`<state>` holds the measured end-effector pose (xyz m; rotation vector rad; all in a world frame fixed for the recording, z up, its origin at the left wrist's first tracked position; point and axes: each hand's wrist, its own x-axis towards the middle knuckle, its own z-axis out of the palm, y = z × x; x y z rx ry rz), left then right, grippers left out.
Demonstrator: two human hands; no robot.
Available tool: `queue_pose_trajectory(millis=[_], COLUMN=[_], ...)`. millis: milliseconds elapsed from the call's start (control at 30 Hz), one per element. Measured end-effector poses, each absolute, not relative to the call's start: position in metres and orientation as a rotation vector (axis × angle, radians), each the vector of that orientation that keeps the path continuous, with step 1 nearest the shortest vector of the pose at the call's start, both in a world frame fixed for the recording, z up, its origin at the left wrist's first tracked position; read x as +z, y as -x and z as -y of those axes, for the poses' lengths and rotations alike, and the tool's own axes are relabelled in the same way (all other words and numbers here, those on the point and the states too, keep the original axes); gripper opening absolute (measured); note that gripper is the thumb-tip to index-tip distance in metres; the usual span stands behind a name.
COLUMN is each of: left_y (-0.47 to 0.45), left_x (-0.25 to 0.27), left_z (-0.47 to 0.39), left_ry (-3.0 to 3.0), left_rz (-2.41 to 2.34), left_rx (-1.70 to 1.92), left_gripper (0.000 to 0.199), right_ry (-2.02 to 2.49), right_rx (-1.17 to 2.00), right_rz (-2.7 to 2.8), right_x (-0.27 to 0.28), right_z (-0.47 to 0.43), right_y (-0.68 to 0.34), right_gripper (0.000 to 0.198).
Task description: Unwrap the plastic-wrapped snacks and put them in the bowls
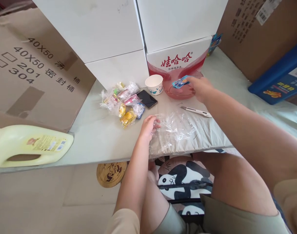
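My right hand [199, 88] pinches a small blue packet [180, 82] over a transparent pink bowl [179, 94]. Lower down, my left hand [149, 126] has its fingers curled at the edge of a crumpled clear plastic film [176, 130], which spreads rightward over the cloth. A white utility knife [196, 111] lies between the bowl and the film. Left of the bowl stands a white paper cup [154, 85] with blue print, and below it a dark phone [147, 99]. A pile of snacks in clear wrapping [122, 100] touches the phone's left side.
White cartons [116, 70] and a red-and-white carton [180, 58] stand along the back. Large brown boxes [38, 74] flank the cloth-covered table [87, 136]. A pale yellow jug [50, 143] lies at the left, and a blue package [280, 83] leans at the right.
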<state>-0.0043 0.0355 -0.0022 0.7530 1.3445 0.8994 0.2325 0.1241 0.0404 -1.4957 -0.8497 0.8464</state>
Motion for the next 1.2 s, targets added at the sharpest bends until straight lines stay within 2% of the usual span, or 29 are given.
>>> queue_pose_trajectory(millis=[100,200,300,367,467,667,867,1000,1100,1200], left_y=[0.004,0.004,0.008,0.014,0.023,0.023,0.022,0.027,0.027,0.026], left_x=[-0.002,-0.002,-0.003,-0.005,-0.008,-0.012,-0.016,-0.019,-0.020,-0.021], left_z=[-0.036,-0.036,-0.037,-0.038,-0.043,-0.052,-0.059,-0.057,-0.054,-0.051], left_ry=[-0.783,-0.838,-0.933,-1.025,-1.132,-1.156,-1.164,-1.202,-1.253,-1.287], left_rz=[-1.357,-1.353,-1.380,-1.451,-1.575,-1.649,-1.636,-1.621,-1.538,-1.463], left_rx=[0.881,0.833,0.791,0.792,0.837,0.883,0.910,0.922,0.898,0.911], left_gripper=[0.014,0.019,0.017,0.017,0.017,0.015,0.021,0.026,0.029,0.032], right_ry=[1.563,1.383,1.295,1.330,1.288,1.116,1.379,1.636,1.645,1.483], right_rx=[0.573,0.673,0.592,0.482,0.387,0.426,0.638,0.511,0.310,0.237], right_rz=[1.086,1.779,2.156,2.227,2.274,2.420,2.458,2.384,2.285,2.233], right_x=[0.025,-0.007,-0.033,-0.040,-0.039,-0.028,-0.019,-0.023,-0.031,-0.035], right_z=[-0.087,-0.037,-0.003,0.010,0.026,0.054,0.065,0.060,0.052,0.046], right_y=[-0.221,-0.206,-0.201,-0.205,-0.215,-0.211,-0.211,-0.212,-0.205,-0.200], right_gripper=[0.022,0.016,0.026,0.031,0.022,0.017,0.050,0.070,0.061,0.022])
